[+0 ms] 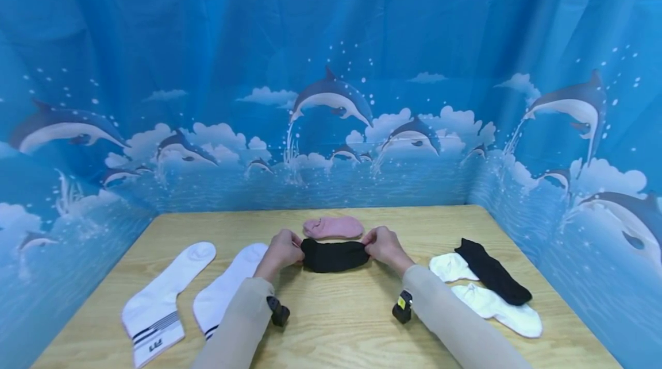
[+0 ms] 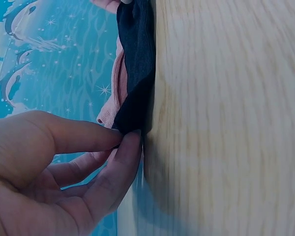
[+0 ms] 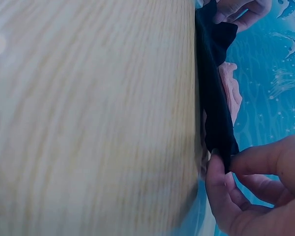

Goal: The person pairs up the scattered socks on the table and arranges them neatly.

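A black sock [image 1: 335, 257] lies lengthwise across the middle of the table, stretched between both hands. My left hand [image 1: 283, 252] pinches its left end between thumb and fingers, seen closely in the left wrist view on the black sock [image 2: 137, 64]. At the other end, my right hand [image 1: 385, 246] pinches the tip, and the right wrist view shows thumb and fingers meeting on the black sock [image 3: 216, 103]. Just behind it lies a pink sock [image 1: 333, 227], partly covered by the black one in both wrist views.
Two long white socks with black stripes lie at left, the outer white sock [image 1: 160, 294] fully visible, the inner white sock [image 1: 233, 280] partly behind my left sleeve. At right, another black sock [image 1: 493, 271] overlaps white ankle socks [image 1: 509, 310]. A dolphin-printed curtain [image 1: 331, 30] surrounds the wooden table [image 1: 341, 323].
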Demonstrator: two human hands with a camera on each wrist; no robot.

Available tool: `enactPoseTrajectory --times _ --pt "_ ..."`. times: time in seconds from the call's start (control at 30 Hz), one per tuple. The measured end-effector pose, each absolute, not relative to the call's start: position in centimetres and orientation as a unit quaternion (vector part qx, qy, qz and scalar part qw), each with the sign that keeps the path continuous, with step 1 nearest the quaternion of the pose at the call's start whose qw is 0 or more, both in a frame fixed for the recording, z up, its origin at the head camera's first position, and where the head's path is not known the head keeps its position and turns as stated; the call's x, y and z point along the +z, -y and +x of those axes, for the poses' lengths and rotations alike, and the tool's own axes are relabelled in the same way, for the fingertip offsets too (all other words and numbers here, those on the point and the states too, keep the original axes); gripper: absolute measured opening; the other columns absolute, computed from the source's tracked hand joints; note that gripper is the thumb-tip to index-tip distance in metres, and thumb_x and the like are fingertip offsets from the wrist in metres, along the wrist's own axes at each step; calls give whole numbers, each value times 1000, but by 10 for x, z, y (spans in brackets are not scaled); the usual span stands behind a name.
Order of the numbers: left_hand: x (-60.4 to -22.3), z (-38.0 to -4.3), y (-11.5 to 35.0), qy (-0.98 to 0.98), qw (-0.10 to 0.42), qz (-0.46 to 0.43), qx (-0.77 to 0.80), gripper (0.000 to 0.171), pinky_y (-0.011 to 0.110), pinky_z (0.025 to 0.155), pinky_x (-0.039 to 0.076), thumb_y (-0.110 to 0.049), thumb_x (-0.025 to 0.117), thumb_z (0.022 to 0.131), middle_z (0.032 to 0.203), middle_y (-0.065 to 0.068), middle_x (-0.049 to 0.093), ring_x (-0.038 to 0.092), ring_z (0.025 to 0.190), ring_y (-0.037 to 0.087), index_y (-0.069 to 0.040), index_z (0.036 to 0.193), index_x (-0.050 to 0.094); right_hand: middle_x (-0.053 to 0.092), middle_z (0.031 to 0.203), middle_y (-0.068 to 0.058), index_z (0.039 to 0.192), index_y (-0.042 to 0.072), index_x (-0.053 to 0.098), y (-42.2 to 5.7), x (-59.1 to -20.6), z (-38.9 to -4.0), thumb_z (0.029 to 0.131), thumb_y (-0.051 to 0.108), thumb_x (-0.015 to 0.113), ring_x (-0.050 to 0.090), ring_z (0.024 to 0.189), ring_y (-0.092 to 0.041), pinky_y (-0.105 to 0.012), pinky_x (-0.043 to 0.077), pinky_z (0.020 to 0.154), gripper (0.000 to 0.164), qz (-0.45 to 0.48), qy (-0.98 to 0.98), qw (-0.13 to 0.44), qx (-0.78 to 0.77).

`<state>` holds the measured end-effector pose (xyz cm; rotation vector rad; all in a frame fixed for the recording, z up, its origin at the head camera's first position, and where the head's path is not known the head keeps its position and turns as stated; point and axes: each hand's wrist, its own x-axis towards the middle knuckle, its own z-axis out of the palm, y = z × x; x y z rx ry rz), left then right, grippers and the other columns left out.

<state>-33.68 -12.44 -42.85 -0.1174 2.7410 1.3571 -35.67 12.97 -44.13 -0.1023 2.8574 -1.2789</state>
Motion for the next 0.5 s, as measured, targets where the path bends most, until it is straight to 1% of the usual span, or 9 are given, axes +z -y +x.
enactPoseTrajectory --times 0.2,0.5 --pt "-428 -337 124 -896 40 -40 441 24 29 63 62 14 64 76 78 12 71 67 61 14 8 97 71 72 81 -10 87 0 74 -130 -442 -358 82 -10 66 62 62 -12 -22 54 55 14 -36 -913 -4 -406" --pt "-427 -337 123 -901 43 -47 429 26 28 66 61 13 66 76 89 14 68 68 72 18 7 100 70 72 82 -9 87 1 74 -132 -445 -359 80 -10 65 61 59 -11 -22 53 55 16 -36 -917 -4 -398"
